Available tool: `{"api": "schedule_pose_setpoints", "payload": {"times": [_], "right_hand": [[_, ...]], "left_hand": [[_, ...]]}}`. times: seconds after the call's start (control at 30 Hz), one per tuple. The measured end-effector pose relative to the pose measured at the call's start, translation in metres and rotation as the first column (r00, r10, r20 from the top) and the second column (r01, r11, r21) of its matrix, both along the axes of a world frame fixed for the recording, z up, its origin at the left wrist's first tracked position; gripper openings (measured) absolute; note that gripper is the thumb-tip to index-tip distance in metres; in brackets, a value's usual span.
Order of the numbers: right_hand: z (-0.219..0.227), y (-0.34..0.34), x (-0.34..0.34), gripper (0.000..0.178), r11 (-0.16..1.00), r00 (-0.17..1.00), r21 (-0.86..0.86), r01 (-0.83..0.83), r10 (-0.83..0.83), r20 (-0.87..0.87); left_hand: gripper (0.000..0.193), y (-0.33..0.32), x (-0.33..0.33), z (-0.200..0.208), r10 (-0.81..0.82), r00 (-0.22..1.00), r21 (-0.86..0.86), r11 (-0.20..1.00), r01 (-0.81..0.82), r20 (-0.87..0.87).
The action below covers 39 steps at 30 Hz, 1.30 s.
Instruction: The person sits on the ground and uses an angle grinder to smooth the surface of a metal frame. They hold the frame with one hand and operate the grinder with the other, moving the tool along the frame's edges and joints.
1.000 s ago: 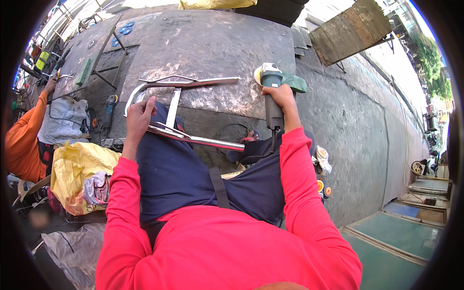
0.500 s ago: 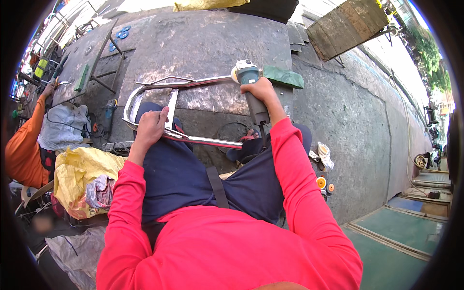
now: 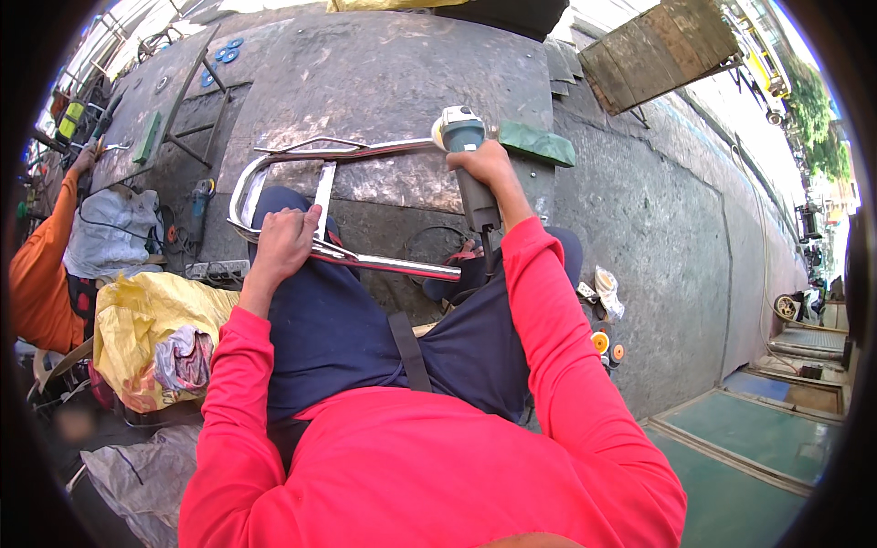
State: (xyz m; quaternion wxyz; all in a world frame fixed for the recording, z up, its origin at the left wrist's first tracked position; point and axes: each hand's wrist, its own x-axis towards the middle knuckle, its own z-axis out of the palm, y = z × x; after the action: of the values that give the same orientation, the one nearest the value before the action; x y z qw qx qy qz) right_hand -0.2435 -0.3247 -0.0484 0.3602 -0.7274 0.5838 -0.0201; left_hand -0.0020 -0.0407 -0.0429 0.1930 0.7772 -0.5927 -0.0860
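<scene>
My left hand (image 3: 287, 241) is closed round the near side of a shiny bent metal tube frame (image 3: 402, 265), beside its flat crossbar. The frame's rounded end points left, and its near tube rests across my left thigh. My right hand (image 3: 484, 167) grips an angle grinder (image 3: 475, 199) by its body, with the cord end toward my lap. The grinder's pale wheel (image 3: 440, 136) is at the right end of the frame's far tube; whether it touches cannot be made out. Just right of the grinder lies a green wrapped block (image 3: 536, 144).
A person in an orange sleeve (image 3: 46, 251) works at the far left. A yellow sack (image 3: 151, 329) with a cloth on it sits by my left arm. Orange wheels (image 3: 600, 342) lie right of my leg. Another grinder (image 3: 201, 205) and a metal stand (image 3: 196, 119) are beyond the left hand.
My right hand and the grinder have shifted slightly left along the far tube. The frame has moved a little left too, with my left hand still on it.
</scene>
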Motion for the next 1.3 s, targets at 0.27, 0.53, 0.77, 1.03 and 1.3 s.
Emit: {"api": "schedule_pose_setpoints", "payload": {"times": [0.27, 0.53, 0.77, 1.03, 1.3], "right_hand": [[-0.006, -0.001, 0.003, 0.066, 1.000, 1.000, -0.001, -0.010, 0.010, 0.023], [-0.003, 0.004, 0.003, 0.063, 1.000, 1.000, -0.020, 0.014, -0.014, 0.028], [0.001, 0.019, 0.010, 0.060, 0.999, 0.998, -0.018, -0.031, 0.031, 0.050], [0.007, 0.013, 0.008, 0.058, 0.997, 0.993, -0.007, -0.079, 0.080, 0.090], [0.029, 0.003, -0.036, 0.043, 0.997, 0.897, 0.025, 0.077, -0.080, 0.434]], "left_hand": [[0.049, -0.001, -0.004, 0.005, 0.025, 0.998, 0.033, 0.999, -0.027, 0.052], [0.049, -0.004, -0.003, 0.003, 0.009, 1.000, -0.040, 0.999, -0.009, 0.005], [0.049, -0.036, -0.034, 0.032, -0.033, 0.996, -0.138, 0.990, 0.022, -0.079], [0.059, -0.126, -0.104, 0.015, 0.119, 0.859, 0.364, 0.928, 0.083, -0.499], [0.047, -0.152, -0.182, 0.018, 0.290, -0.029, 0.260, 0.893, 0.367, -0.957]]}}
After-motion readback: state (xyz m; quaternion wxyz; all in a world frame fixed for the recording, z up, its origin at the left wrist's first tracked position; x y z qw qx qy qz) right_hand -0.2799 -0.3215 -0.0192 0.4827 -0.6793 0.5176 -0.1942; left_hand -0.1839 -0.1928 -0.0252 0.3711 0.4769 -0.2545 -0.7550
